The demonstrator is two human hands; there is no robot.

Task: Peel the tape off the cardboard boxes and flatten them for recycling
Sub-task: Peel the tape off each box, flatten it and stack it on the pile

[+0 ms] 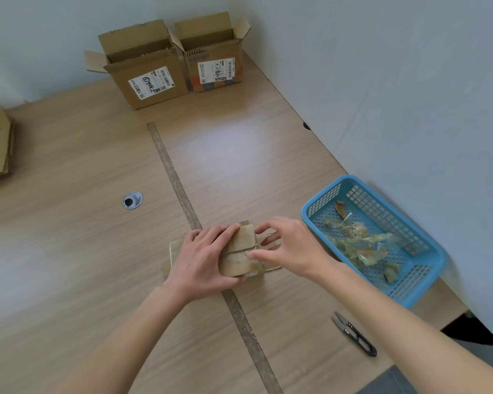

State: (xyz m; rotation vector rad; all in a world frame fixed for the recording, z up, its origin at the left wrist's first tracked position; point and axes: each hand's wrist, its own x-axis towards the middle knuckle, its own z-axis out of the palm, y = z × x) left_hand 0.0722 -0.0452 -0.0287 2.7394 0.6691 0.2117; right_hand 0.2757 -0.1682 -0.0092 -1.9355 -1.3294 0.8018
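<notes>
Cardboard box (239,251), small, taped, lies under both hands.

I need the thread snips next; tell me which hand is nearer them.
Right. The right hand works on the small box, up-left of the thread snips; the left hand lies farther left.

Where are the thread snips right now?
The thread snips lie on the table at lower right, beside the right forearm, just in front of the blue basket.
</notes>
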